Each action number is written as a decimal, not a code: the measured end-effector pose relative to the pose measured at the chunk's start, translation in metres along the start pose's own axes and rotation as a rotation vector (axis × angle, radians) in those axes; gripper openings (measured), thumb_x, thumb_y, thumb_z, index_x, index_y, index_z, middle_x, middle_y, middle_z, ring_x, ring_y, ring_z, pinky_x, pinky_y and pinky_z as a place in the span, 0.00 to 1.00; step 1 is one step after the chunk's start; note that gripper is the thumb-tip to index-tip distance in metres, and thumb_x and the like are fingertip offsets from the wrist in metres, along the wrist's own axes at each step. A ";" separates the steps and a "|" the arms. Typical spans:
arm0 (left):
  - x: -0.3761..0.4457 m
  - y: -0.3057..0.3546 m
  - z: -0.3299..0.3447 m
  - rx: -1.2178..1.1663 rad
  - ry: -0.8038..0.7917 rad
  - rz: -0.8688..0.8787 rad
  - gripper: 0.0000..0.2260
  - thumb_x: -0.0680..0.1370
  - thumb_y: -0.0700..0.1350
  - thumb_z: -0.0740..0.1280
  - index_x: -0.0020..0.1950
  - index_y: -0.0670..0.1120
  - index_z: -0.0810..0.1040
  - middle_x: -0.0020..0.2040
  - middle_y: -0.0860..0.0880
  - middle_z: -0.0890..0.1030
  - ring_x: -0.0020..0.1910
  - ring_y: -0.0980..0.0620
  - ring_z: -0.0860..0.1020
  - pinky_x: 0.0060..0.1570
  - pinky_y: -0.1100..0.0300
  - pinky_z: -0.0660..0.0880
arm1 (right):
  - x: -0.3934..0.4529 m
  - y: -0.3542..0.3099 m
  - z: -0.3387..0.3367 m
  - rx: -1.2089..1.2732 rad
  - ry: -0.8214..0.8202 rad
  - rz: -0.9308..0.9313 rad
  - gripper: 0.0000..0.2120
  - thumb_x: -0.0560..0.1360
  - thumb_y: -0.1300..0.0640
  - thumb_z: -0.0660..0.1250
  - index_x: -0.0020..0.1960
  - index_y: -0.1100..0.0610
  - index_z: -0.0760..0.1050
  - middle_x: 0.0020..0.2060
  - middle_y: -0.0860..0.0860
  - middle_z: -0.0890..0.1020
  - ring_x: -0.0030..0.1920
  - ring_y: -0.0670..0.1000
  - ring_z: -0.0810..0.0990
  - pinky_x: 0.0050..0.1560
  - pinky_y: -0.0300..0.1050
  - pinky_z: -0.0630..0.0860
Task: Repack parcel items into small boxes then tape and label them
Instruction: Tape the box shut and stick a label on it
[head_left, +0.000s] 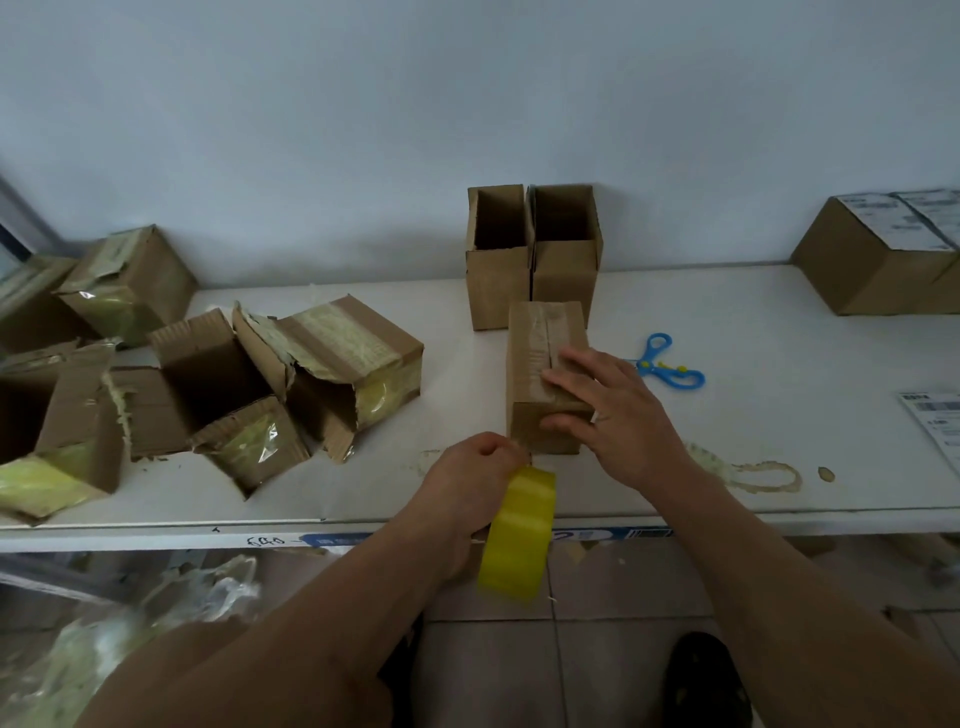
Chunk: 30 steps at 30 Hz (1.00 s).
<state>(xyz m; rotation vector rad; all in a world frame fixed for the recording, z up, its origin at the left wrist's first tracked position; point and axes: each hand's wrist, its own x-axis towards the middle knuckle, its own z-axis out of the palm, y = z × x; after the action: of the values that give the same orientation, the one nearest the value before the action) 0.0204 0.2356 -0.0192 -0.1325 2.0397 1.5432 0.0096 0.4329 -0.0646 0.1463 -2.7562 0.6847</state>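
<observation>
Right hand (613, 410) lies flat on the small box (545, 374) mid-tabletop (779, 322); left hand (467, 483) grips the tape roll (519, 535) at its near end. Uneven pull, and the tape could wrinkle or tug the box off line.

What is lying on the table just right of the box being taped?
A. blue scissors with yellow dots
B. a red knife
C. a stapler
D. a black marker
A: the blue scissors lie on the table, beyond the right hand resting on the box.
</observation>
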 end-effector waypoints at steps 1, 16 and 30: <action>0.000 0.000 -0.004 0.025 0.012 0.029 0.07 0.80 0.50 0.64 0.50 0.52 0.81 0.45 0.48 0.80 0.43 0.48 0.80 0.43 0.55 0.79 | 0.001 0.000 0.001 0.005 0.014 0.011 0.25 0.72 0.46 0.72 0.67 0.51 0.76 0.70 0.51 0.71 0.68 0.55 0.66 0.67 0.51 0.65; 0.012 -0.023 -0.011 0.325 0.247 0.626 0.06 0.82 0.47 0.61 0.51 0.53 0.78 0.49 0.58 0.76 0.52 0.59 0.73 0.49 0.69 0.67 | -0.044 -0.080 0.006 0.621 -0.007 0.471 0.21 0.76 0.50 0.69 0.68 0.46 0.70 0.59 0.40 0.76 0.58 0.37 0.74 0.49 0.26 0.71; 0.006 -0.029 0.001 0.210 0.290 0.623 0.16 0.82 0.50 0.61 0.69 0.60 0.67 0.52 0.60 0.78 0.52 0.62 0.78 0.50 0.74 0.70 | -0.040 -0.093 0.002 0.799 0.039 0.646 0.06 0.80 0.50 0.64 0.54 0.49 0.78 0.52 0.44 0.79 0.53 0.44 0.76 0.50 0.37 0.72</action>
<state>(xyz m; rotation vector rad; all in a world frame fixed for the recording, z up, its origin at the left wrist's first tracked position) 0.0277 0.2281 -0.0468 0.4237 2.6245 1.7163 0.0632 0.3509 -0.0372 -0.6063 -2.2985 1.8840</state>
